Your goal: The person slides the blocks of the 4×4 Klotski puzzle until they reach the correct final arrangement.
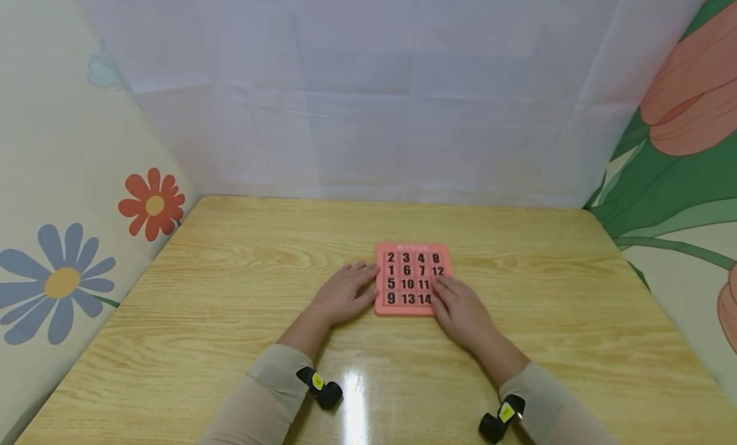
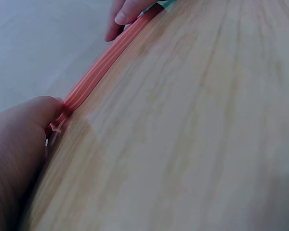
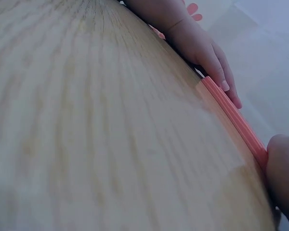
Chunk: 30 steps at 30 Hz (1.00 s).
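A pink number slide puzzle point(image 1: 412, 311) lies flat on the wooden table, its black-numbered tiles set in a square grid. The top row reads 2, 3, 4, 8, and the row below it 1, 6, 7, 12. My left hand point(image 1: 344, 293) rests at the puzzle's left side, fingertips and thumb touching that edge. Over the lower right part lies my right hand point(image 1: 465, 312), its fingers and thumb on the tiles there, hiding the right end of the two lower rows. From the left wrist, the puzzle's ridged side point(image 2: 101, 67) shows with the left thumb point(image 2: 43, 113) at its near corner.
The wooden table point(image 1: 230, 240) extends around the puzzle on all sides. A white cloth point(image 1: 368, 112) hangs behind it, and flower-patterned panels point(image 1: 52, 144) stand at the left and right. Each sleeve cuff carries a small black camera point(image 1: 329, 395).
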{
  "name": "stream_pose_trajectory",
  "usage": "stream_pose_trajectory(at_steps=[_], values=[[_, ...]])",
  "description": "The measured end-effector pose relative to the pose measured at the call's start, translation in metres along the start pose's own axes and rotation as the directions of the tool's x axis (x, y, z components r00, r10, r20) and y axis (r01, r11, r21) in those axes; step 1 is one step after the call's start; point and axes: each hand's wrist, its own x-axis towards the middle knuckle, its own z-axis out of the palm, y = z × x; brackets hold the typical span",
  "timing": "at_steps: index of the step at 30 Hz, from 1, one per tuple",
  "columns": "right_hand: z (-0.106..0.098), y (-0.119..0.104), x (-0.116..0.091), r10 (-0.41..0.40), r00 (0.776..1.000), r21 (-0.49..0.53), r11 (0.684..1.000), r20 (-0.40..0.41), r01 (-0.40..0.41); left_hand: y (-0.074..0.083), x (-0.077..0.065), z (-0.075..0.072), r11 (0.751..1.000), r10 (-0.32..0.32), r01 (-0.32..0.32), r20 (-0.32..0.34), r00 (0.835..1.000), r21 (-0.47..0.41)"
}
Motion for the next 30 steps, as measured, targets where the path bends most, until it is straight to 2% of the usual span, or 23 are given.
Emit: stream_pose_trajectory(at_steps=[11,23,30], values=[[-0.001,-0.001,-0.003,-0.014,1.0,0.001,1.0,0.012,0.014,0.001,0.0,0.0,1.0,-0.005,0.005,0.01,1.0,0.007],[-0.001,-0.003,-0.016,-0.046,0.999,-0.014,0.999,-0.022,0.045,0.0,0.001,0.0,1.0,-0.003,0.003,0.002,1.0,0.003],[-0.003,-0.006,-0.023,-0.034,0.999,-0.012,0.999,-0.003,0.034,0.001,0.001,0.0,1.0,-0.01,0.01,0.008,1.0,-0.003]])
